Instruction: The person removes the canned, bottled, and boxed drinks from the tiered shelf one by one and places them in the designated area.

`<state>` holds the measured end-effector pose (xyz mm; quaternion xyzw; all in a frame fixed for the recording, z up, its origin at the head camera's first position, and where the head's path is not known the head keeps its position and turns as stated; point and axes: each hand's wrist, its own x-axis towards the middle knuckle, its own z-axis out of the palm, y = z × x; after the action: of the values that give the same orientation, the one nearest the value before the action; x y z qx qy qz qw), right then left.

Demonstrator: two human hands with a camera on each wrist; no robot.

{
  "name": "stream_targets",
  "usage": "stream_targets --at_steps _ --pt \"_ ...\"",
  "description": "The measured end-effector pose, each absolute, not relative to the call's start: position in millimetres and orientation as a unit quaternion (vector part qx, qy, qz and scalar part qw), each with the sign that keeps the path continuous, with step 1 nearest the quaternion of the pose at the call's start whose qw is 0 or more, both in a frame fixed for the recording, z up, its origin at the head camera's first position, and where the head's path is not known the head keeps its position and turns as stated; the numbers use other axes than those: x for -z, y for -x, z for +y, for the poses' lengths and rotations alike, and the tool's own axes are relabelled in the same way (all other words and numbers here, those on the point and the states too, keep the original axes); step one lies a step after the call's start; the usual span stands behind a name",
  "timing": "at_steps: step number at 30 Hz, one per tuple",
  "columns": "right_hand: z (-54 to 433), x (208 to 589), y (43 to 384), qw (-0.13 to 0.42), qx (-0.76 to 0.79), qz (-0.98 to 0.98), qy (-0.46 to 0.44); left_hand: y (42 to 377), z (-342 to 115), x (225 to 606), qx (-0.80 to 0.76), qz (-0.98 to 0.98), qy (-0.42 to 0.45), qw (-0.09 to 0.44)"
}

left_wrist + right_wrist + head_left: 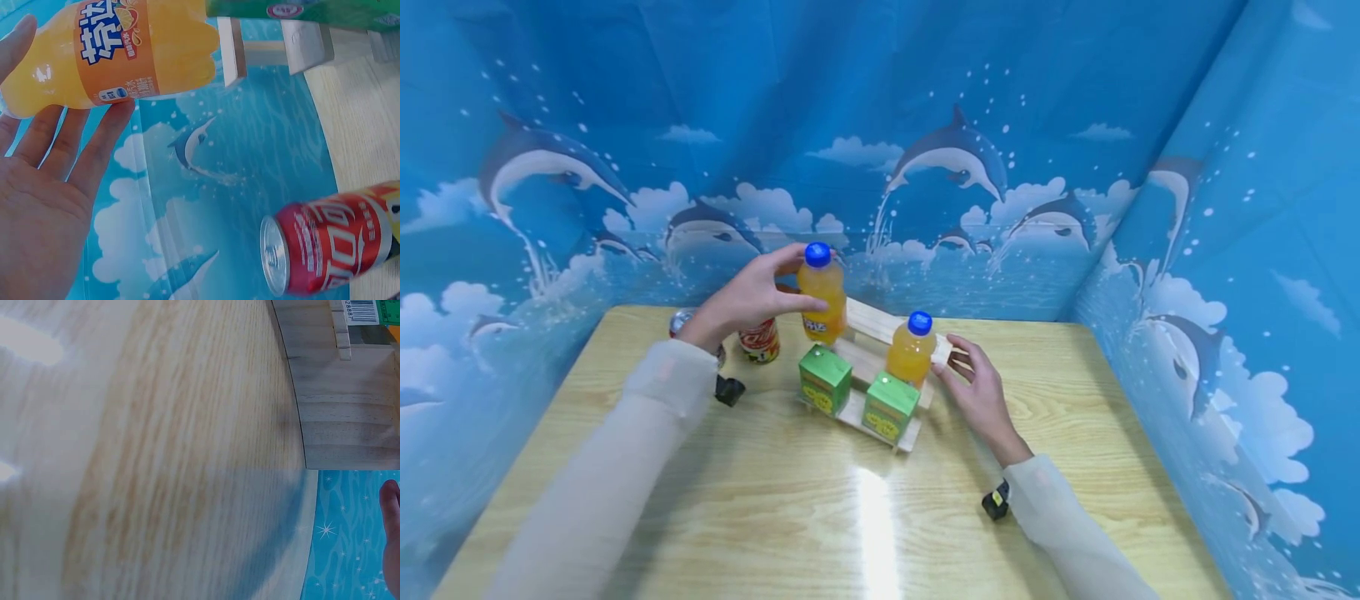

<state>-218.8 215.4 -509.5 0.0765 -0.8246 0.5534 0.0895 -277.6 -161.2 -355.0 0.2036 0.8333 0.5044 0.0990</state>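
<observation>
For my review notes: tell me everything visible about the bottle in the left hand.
The bottle looks like see-through plastic, with orange drink inside, a blue cap in place and an orange label with blue and white lettering. It is roughly upright at the left end of the wooden rack, gripped between thumb and fingers of the left hand. Whether it rests there is unclear.

Leftmost can (681,320) mostly hidden, wrist-view bottle (144,50) cropped
</observation>
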Motion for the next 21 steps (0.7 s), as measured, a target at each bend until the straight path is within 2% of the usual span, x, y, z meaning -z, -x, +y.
stream_targets --at_steps 21 --pt "214.4 508.9 217.9 0.090 -0.545 -0.830 -0.077 264.0 -211.8 347.8 -0.484 0.856 -0.171 0.064"
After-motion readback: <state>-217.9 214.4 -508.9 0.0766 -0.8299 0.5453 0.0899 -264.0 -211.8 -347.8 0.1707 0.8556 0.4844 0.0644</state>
